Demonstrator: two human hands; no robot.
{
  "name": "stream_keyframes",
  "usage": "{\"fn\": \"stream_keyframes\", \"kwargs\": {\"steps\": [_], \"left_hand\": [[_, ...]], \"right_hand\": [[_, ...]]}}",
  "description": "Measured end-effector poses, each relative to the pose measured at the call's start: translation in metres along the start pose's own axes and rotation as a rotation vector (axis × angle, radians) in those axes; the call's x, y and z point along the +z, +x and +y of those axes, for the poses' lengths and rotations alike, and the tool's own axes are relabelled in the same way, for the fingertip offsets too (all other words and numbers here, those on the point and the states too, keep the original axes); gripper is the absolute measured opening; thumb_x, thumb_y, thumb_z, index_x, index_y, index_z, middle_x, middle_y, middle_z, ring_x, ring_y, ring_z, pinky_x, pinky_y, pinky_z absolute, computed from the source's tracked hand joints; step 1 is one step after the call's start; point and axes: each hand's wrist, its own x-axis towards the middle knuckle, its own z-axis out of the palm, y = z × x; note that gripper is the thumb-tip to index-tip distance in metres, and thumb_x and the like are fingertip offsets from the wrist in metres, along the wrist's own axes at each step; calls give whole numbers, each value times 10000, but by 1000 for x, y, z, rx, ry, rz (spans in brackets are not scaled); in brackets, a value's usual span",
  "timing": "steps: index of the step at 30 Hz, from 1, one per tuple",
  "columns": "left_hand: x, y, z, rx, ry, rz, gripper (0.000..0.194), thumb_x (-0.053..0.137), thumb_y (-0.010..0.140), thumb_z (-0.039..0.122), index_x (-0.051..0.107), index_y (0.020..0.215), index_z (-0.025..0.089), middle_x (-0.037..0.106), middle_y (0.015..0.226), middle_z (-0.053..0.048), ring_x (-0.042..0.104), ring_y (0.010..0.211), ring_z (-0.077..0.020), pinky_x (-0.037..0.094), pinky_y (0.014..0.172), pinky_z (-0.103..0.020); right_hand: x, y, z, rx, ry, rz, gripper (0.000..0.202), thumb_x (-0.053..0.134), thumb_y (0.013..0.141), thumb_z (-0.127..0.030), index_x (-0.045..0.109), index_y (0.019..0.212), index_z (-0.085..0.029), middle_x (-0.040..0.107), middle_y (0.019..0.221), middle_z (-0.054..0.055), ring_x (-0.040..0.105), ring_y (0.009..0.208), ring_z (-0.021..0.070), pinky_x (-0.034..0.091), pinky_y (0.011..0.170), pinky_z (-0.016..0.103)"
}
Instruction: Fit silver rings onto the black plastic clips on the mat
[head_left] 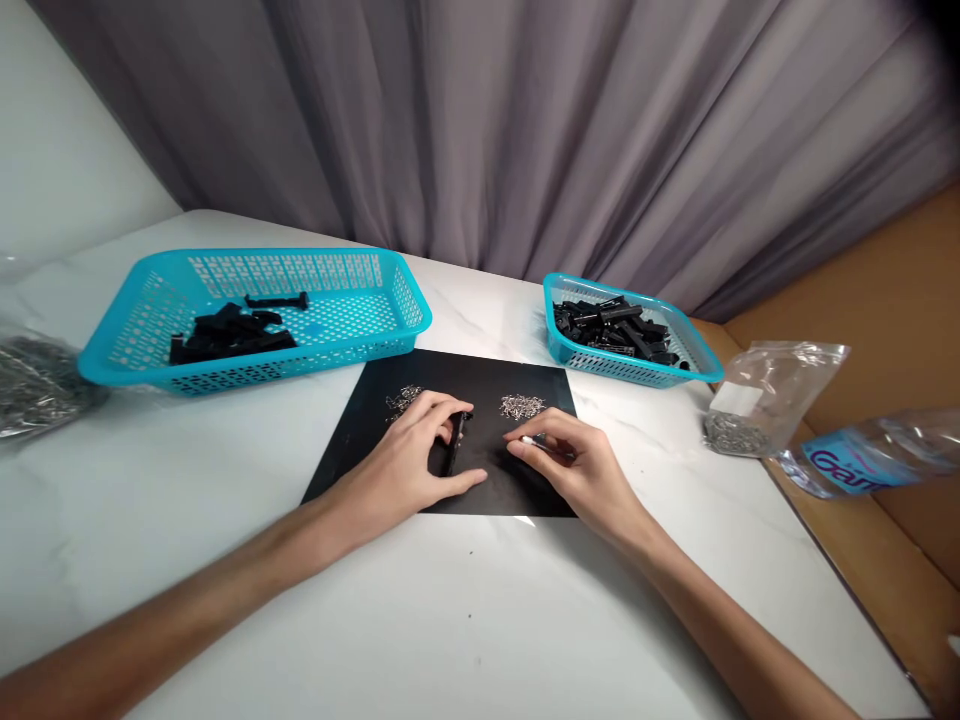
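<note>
My left hand (409,455) is closed around a long, narrow black plastic part (454,446), its fingers at the far end and the thumb stretched out by the near end. Over the right side of the black mat (495,490), my right hand (577,455) pinches a thin stick-like tool with a white tip (528,440). Most of that tool is hidden by the fingers. A small pile of tiny metal pieces (522,406) lies just beyond my right hand. Another such pile (406,398) is partly covered by my left hand.
A large blue basket (352,352) with several black parts stands at the back left, a smaller fuller one (637,372) at the back right. Bags of metal pieces lie far left (37,385) and right (739,430). A plastic bottle (855,460) lies beyond the right table edge.
</note>
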Motion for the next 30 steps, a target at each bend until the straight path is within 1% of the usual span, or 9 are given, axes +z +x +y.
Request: {"fn": "stream_keyframes", "kwargs": {"steps": [5, 9, 12, 15, 20, 24, 26, 28, 30], "left_hand": [[-1, -1, 3, -30, -170, -29, 436, 666, 916, 431, 565, 1303, 256, 623, 1231, -50, 690, 923, -191, 585, 914, -383], [0, -4, 18, -42, -310, -59, 226, 532, 1015, 383, 620, 1196, 280, 684, 1125, -16, 659, 790, -141, 570, 791, -317], [3, -7, 27, 5, -336, -50, 187, 558, 1007, 379, 700, 1016, 258, 690, 1125, -20, 663, 929, -172, 547, 824, -306], [6, -8, 30, 10, -402, -28, 189, 634, 964, 415, 737, 993, 260, 686, 1192, -27, 665, 1045, -200, 545, 887, -314], [9, -7, 26, -48, -504, -24, 195, 678, 929, 418, 760, 933, 241, 705, 1187, -42, 672, 1106, -226, 554, 969, -352], [10, -5, 26, -76, -602, -7, 165, 717, 887, 364, 758, 862, 207, 723, 1150, -61, 695, 1065, -233, 576, 951, -356], [9, -5, 27, -121, -664, -19, 159, 739, 864, 356, 754, 837, 200, 737, 1103, -58, 711, 1000, -222, 590, 911, -346], [7, -4, 29, -179, -696, -22, 170, 757, 846, 366, 752, 827, 198, 744, 1099, -57, 716, 943, -211, 601, 835, -322], [6, -4, 29, -221, -694, -12, 191, 770, 835, 388, 753, 826, 197, 740, 1147, -66, 715, 933, -212, 597, 763, -301]], "right_hand": [[-1, -1, -1, -3, 77, -24, 184, 764, 891, -366, 819, 1043, -277, 662, 882, 34, 560, 731, 158, 397, 598, 297], [1, -3, -4, -29, 99, 14, 204, 786, 871, -369, 824, 1054, -288, 676, 845, 35, 571, 709, 161, 420, 585, 301], [2, -4, -6, -67, 97, 46, 198, 779, 878, -366, 824, 1058, -297, 687, 831, 36, 580, 698, 161, 452, 589, 305], [3, -5, -6, -138, 45, 77, 190, 746, 909, -352, 816, 1082, -315, 696, 835, 34, 594, 696, 162, 467, 578, 308], [8, -9, -4, -238, -86, 96, 218, 683, 957, -315, 792, 1146, -328, 683, 847, 37, 573, 661, 157, 493, 562, 321], [9, -10, -6, -262, -100, 74, 218, 666, 966, -287, 793, 1142, -313, 671, 857, 40, 560, 659, 155, 478, 545, 314], [6, -9, -10, -235, -85, 49, 256, 697, 942, -291, 769, 1187, -302, 675, 881, 38, 564, 687, 157, 464, 547, 302], [0, -9, -12, -144, -49, 55, 295, 723, 918, -320, 745, 1210, -282, 668, 885, 31, 549, 686, 151, 448, 552, 290], [-5, -9, -14, -28, 15, 108, 237, 707, 922, -367, 747, 1125, -252, 640, 832, 21, 523, 659, 144, 428, 552, 282]]}}
